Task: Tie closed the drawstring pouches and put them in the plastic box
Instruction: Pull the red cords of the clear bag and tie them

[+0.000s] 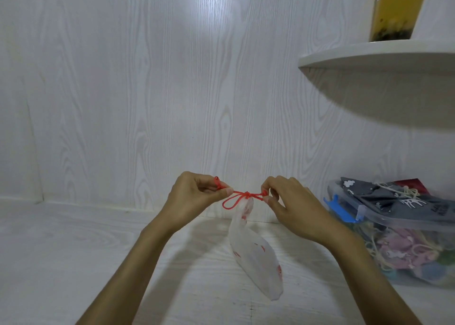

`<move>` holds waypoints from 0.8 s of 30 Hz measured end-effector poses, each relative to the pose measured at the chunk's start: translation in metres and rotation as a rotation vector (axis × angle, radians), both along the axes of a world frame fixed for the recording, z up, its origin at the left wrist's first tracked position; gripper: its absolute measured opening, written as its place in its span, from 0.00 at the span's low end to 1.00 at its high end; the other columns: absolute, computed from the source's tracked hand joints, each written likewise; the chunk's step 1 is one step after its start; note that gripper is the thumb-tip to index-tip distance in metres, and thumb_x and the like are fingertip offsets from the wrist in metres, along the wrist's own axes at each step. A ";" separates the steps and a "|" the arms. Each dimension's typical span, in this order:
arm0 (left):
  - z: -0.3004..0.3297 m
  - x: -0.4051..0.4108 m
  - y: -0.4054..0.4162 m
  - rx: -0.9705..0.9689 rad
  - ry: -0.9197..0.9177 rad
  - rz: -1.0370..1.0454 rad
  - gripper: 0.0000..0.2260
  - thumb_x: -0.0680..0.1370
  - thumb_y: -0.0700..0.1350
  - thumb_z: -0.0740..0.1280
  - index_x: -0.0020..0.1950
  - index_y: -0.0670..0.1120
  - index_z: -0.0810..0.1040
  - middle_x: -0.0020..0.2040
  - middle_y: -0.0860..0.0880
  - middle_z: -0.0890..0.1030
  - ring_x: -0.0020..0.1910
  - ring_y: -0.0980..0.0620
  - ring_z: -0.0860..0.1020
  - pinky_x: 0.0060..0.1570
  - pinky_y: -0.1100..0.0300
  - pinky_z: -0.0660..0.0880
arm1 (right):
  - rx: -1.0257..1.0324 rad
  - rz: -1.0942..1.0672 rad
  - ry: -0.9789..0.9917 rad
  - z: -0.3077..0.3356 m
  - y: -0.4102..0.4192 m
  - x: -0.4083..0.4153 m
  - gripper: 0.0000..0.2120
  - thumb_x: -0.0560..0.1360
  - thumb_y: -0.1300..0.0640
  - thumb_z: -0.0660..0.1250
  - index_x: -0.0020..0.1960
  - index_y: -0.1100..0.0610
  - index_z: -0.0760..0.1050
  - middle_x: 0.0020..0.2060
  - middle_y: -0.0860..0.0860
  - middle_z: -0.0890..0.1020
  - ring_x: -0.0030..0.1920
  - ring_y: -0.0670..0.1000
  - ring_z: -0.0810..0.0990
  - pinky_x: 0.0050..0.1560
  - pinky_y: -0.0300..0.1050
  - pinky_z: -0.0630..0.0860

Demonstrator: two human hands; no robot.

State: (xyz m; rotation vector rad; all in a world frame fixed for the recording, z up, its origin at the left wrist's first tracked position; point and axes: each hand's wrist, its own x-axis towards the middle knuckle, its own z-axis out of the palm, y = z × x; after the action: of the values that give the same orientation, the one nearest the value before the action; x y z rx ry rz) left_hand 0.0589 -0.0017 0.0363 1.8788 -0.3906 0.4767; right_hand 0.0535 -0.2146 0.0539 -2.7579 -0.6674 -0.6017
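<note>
A: Status of the pouch (254,255)?

B: It is held up off the table (73,263), hanging by its red cord (242,196). The neck is gathered and a knot is seen at the top. One cord end is pinched by the left hand (197,196), the other by the right hand (288,206); both sets of fingers are curled tight on the cord, which is stretched between them. A loose loop hangs under the knot.

A: Handling?

B: Judged light and limp: thin white cloth with red marks, sagging under its own weight. No stiffness is expected. The cord looks thin and smooth, so slip through the fingers is possible. It is best gripped at the cord ends near the knot, not by the body.

A: Contents?

B: Cannot be told; the cloth is blurred and nothing inside is seen clearly.

A: Destination?

B: The plastic box (344,207) is set on the table to the right, near the wall, well apart from the pouch. A grey pouch (394,201) is piled at its top.
</note>
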 end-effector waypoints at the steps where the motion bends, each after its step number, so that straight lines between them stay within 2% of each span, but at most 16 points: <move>1: 0.000 0.000 0.001 -0.002 0.028 -0.005 0.03 0.71 0.45 0.75 0.43 0.48 0.86 0.37 0.52 0.85 0.39 0.59 0.83 0.45 0.68 0.77 | -0.052 -0.015 0.009 0.001 0.000 -0.002 0.07 0.82 0.52 0.54 0.57 0.48 0.69 0.46 0.43 0.69 0.48 0.45 0.66 0.53 0.42 0.63; 3: -0.001 0.001 0.000 -0.006 0.092 -0.006 0.01 0.71 0.44 0.75 0.41 0.47 0.86 0.35 0.52 0.85 0.36 0.59 0.82 0.40 0.71 0.76 | -0.119 -0.028 0.053 0.003 0.000 -0.005 0.09 0.82 0.51 0.53 0.59 0.48 0.68 0.47 0.44 0.68 0.50 0.46 0.66 0.55 0.43 0.64; 5: -0.005 0.002 -0.002 -0.042 0.165 0.013 0.01 0.71 0.43 0.75 0.40 0.46 0.86 0.33 0.52 0.85 0.32 0.61 0.80 0.33 0.75 0.72 | -0.079 -0.001 0.152 0.002 0.000 -0.007 0.07 0.81 0.50 0.55 0.57 0.46 0.69 0.47 0.44 0.71 0.49 0.46 0.69 0.53 0.42 0.68; 7: -0.010 0.003 -0.004 -0.037 0.280 0.031 0.03 0.71 0.45 0.74 0.40 0.46 0.86 0.33 0.53 0.85 0.31 0.62 0.79 0.29 0.73 0.69 | 0.113 0.050 0.294 0.001 0.001 -0.006 0.04 0.79 0.49 0.59 0.52 0.47 0.71 0.48 0.44 0.74 0.47 0.45 0.74 0.49 0.39 0.71; 9: -0.013 0.004 -0.005 0.057 0.409 0.036 0.07 0.72 0.51 0.72 0.39 0.48 0.86 0.35 0.56 0.85 0.34 0.62 0.80 0.32 0.68 0.70 | 0.315 0.078 0.403 -0.001 0.001 -0.003 0.04 0.78 0.50 0.63 0.49 0.49 0.74 0.48 0.43 0.78 0.47 0.44 0.79 0.46 0.36 0.73; 11: -0.014 0.003 -0.004 0.134 0.490 0.038 0.10 0.73 0.55 0.71 0.44 0.49 0.85 0.38 0.57 0.85 0.37 0.62 0.81 0.34 0.67 0.71 | 0.495 0.087 0.470 -0.001 0.001 0.000 0.04 0.78 0.53 0.64 0.49 0.53 0.76 0.47 0.45 0.81 0.45 0.46 0.83 0.46 0.41 0.78; 14: -0.007 0.001 -0.005 0.152 0.418 0.077 0.14 0.75 0.56 0.67 0.53 0.48 0.82 0.49 0.53 0.84 0.43 0.60 0.81 0.34 0.66 0.72 | 0.748 0.100 0.605 0.002 0.003 -0.003 0.06 0.78 0.56 0.64 0.51 0.58 0.77 0.45 0.52 0.85 0.42 0.49 0.85 0.45 0.42 0.80; 16: 0.000 -0.003 -0.008 0.165 0.310 0.079 0.18 0.76 0.59 0.64 0.58 0.49 0.78 0.55 0.52 0.81 0.48 0.58 0.81 0.36 0.66 0.75 | 0.835 0.090 0.665 0.003 0.005 -0.007 0.08 0.78 0.57 0.64 0.53 0.60 0.77 0.45 0.54 0.85 0.41 0.50 0.85 0.43 0.40 0.81; 18: 0.005 -0.009 -0.014 0.245 0.273 -0.015 0.22 0.75 0.62 0.62 0.63 0.51 0.76 0.58 0.54 0.79 0.54 0.56 0.79 0.42 0.64 0.77 | 0.890 0.083 0.683 0.004 0.006 -0.010 0.09 0.78 0.57 0.64 0.54 0.61 0.77 0.44 0.54 0.86 0.41 0.50 0.85 0.42 0.39 0.81; 21: 0.005 -0.017 -0.025 0.449 0.221 -0.101 0.19 0.75 0.58 0.66 0.62 0.51 0.77 0.56 0.55 0.81 0.55 0.55 0.79 0.54 0.55 0.78 | 0.949 0.085 0.691 0.012 0.005 -0.017 0.09 0.78 0.58 0.65 0.55 0.61 0.77 0.45 0.56 0.85 0.42 0.52 0.85 0.43 0.38 0.81; 24: 0.012 -0.025 -0.032 0.439 0.097 0.006 0.09 0.77 0.52 0.67 0.54 0.52 0.81 0.47 0.54 0.83 0.49 0.52 0.81 0.52 0.50 0.78 | 0.948 0.141 0.650 0.022 -0.004 -0.032 0.08 0.78 0.60 0.65 0.55 0.60 0.77 0.47 0.56 0.85 0.44 0.51 0.84 0.44 0.37 0.81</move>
State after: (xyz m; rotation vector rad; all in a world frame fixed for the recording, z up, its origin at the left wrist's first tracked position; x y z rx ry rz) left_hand 0.0344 -0.0336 0.0479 2.3176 -0.4519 0.3176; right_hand 0.0213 -0.2184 0.0759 -1.8127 -0.2884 0.0537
